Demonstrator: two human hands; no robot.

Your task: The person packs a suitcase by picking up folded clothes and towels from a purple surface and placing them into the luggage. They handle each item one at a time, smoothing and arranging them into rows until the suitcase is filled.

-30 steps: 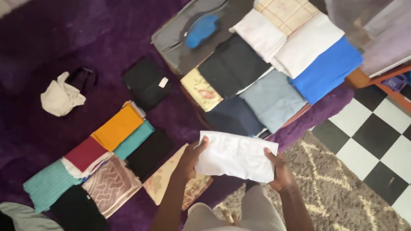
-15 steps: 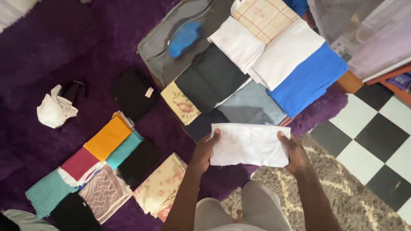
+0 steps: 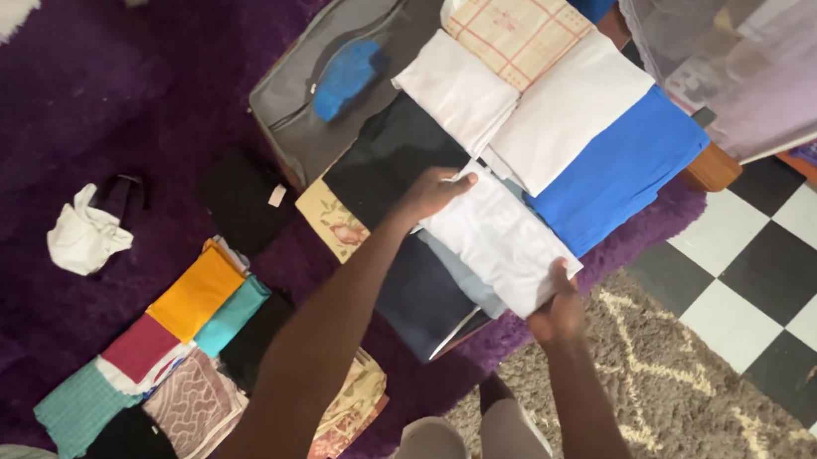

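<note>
- Left hand: fingers curl over the far corner of the folded white cloth, thumb under the edge, pinning that end flat.
- Right hand: closed in a pinch on the near corner of the same cloth. Gripping opposite corners keeps the fold square and taut.
- Position of the cloth: it lies over the grey folded garment and the dark navy garment, just beside the blue folded cloth and the larger white folded piece.
- Adjacent stack: black folded garment, small white fold and checked beige cloth lie edge to edge in rows, so each piece shows.
- Purple rug: carries a second row of folded pieces, including an orange one, and a crumpled white rag well apart.
- Grey zip bag lies open beside the stack.
</note>
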